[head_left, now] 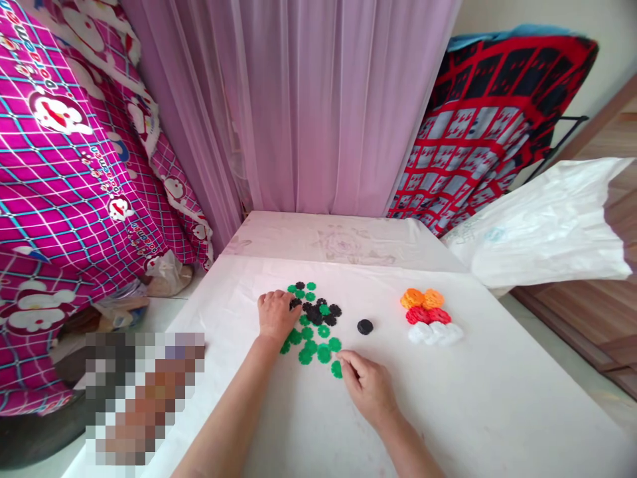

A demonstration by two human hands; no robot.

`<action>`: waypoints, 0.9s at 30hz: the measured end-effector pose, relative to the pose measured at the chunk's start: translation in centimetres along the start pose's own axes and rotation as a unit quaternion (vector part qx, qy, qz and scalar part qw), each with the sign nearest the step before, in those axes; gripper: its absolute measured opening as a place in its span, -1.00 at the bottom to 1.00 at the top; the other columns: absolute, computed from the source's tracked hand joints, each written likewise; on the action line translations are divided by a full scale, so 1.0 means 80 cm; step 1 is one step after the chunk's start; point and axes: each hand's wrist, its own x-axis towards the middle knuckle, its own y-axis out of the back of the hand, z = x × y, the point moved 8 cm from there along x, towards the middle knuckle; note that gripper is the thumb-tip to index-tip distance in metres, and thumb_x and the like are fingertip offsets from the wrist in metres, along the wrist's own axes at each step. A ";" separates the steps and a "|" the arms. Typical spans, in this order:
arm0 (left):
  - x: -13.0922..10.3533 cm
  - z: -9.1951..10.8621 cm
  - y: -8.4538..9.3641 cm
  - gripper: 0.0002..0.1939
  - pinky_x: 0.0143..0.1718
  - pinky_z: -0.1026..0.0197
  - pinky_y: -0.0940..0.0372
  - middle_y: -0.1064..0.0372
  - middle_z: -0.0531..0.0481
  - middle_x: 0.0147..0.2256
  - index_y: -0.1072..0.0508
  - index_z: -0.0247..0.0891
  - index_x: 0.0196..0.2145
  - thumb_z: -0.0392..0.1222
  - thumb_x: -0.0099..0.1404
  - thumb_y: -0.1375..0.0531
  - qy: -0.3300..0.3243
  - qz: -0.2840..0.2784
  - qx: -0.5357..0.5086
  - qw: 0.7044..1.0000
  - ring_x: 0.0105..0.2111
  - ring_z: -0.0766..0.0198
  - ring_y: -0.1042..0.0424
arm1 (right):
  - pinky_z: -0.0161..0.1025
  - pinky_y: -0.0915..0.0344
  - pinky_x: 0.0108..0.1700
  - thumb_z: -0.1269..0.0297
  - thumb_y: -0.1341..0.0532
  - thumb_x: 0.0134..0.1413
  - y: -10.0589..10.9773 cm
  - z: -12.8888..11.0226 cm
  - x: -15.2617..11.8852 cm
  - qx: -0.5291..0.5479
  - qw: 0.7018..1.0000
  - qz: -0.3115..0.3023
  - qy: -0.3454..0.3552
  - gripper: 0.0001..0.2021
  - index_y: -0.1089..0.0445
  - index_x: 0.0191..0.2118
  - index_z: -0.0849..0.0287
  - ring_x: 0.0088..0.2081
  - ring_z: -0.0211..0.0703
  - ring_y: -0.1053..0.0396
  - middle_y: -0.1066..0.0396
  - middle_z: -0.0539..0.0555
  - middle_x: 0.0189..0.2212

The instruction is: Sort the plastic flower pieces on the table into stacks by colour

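At the far left hangs a pink checked cloth [119, 159] with cartoon figures; a clear plastic bag [168, 273] lies low beside it. A purple curtain [318, 106] hangs behind the white-covered worktop [478, 398].

The left hand [276, 315] lies palm down at the left edge of the scattered discs, fingers bent and close together, the thumb reaching to the black ones; whether it grips any cannot be told. The green discs [324, 353] lie flat in a loose spread, mostly on the near side of the black discs [314, 313], with a few beyond and one on top of them. The right hand [371, 388] has its fingers curled, the forefinger and thumb beside the nearest green disc; whether they pinch it is unclear.

A small black stack [365, 326] sits apart, just beyond the right hand. Farther right are orange discs [413, 299], then red discs [417, 315] and white discs [435, 332] nearer the person, in neighbouring rows. A white bag [552, 226] stands past the worktop's right side, before a red-and-black cloth [478, 126].
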 end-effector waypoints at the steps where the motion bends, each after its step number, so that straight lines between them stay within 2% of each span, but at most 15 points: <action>1: 0.001 0.001 0.000 -0.74 0.05 -0.11 -0.11 -0.50 -0.15 -0.16 -0.56 -0.18 -0.20 -0.04 0.22 -0.19 -0.003 -0.002 0.002 1.000 -0.08 -0.05 -0.40 | -0.37 -0.34 -0.38 0.28 0.00 0.24 0.000 -0.001 0.000 -0.001 1.000 0.001 0.002 -0.69 -0.51 -0.26 0.05 -0.43 -0.20 -0.53 -0.59 0.00 -0.40; 6: 0.002 0.000 0.007 -0.75 0.07 -0.04 -0.13 -0.50 -0.09 -0.16 -0.55 -0.16 -0.21 -0.01 0.23 -0.19 -0.024 0.009 -0.022 0.999 -0.08 0.04 -0.41 | -0.39 -0.30 -0.41 0.30 -0.01 0.24 0.001 -0.002 0.000 -0.003 1.000 0.004 0.007 -0.70 -0.51 -0.27 0.08 -0.47 -0.23 -0.51 -0.57 -0.01 -0.44; 11: -0.009 -0.018 0.019 -0.73 0.07 0.00 -0.16 -0.49 -0.07 -0.11 -0.54 -0.13 -0.16 -0.02 0.25 -0.18 -0.034 0.029 -0.041 0.998 -0.07 0.08 -0.41 | -0.38 -0.30 -0.39 0.30 0.00 0.25 -0.001 0.001 -0.001 -0.007 1.000 -0.003 0.006 -0.70 -0.50 -0.25 0.08 -0.44 -0.22 -0.52 -0.58 -0.01 -0.42; 16: -0.015 -0.036 0.012 -0.72 0.04 0.01 -0.19 -0.48 -0.07 -0.11 -0.54 -0.13 -0.14 -0.03 0.25 -0.17 -0.009 0.003 -0.038 0.999 -0.08 0.07 -0.41 | -0.36 -0.32 -0.36 0.30 0.00 0.25 -0.002 0.002 -0.002 -0.011 1.000 -0.004 0.004 -0.69 -0.51 -0.23 0.06 -0.40 -0.20 -0.54 -0.59 -0.01 -0.38; 20: -0.014 -0.037 0.005 -0.72 0.02 0.02 -0.20 -0.47 -0.06 -0.11 -0.53 -0.14 -0.14 -0.02 0.25 -0.17 -0.004 -0.010 -0.032 0.999 -0.08 0.07 -0.40 | -0.36 -0.32 -0.37 0.30 0.00 0.25 -0.002 0.002 -0.003 -0.015 1.000 -0.003 0.005 -0.69 -0.51 -0.23 0.07 -0.41 -0.20 -0.53 -0.59 -0.01 -0.38; 27: -0.015 -0.038 0.003 -0.73 -0.01 0.05 -0.23 -0.46 -0.09 -0.11 -0.53 -0.15 -0.14 -0.03 0.24 -0.18 -0.013 -0.002 -0.030 0.999 -0.09 0.08 -0.40 | -0.36 -0.33 -0.37 0.29 0.00 0.25 -0.003 0.004 -0.003 -0.015 1.000 -0.005 0.001 -0.70 -0.51 -0.22 0.06 -0.41 -0.20 -0.53 -0.59 -0.01 -0.38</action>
